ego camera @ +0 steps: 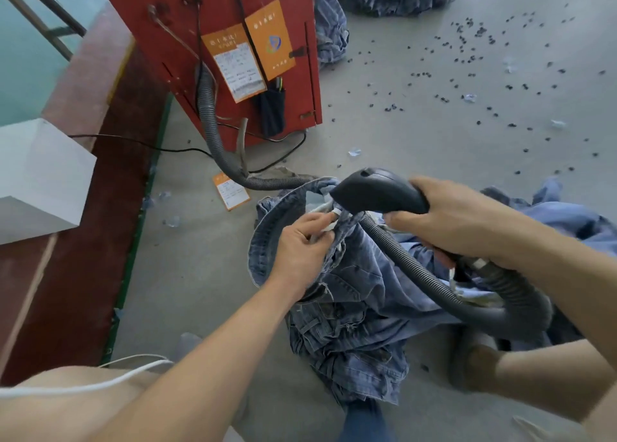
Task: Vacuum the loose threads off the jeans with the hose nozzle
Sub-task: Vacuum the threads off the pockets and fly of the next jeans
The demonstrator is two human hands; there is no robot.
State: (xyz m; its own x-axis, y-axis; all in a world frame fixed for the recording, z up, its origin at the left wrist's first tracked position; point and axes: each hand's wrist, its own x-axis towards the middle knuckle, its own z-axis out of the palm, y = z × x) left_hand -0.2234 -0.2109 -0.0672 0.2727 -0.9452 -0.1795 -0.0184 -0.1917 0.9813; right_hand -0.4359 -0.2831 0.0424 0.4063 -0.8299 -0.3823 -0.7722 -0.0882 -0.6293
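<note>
We see a tall red wooden cabinet (213, 24) standing on the grey concrete floor (417, 124). In front of it lies a crumpled pair of blue denim jeans (350, 308). A grey ribbed vacuum hose (210, 121) runs from the cabinet. Our right hand (464, 218) grips the dark plastic hose nozzle (377, 191), its tip at the waistband. Our left hand (300, 248) pinches the waistband's white label (332, 219).

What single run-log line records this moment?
left hand: pinches jeans waistband | right hand: grips hose nozzle | nozzle tip at waistband
</note>
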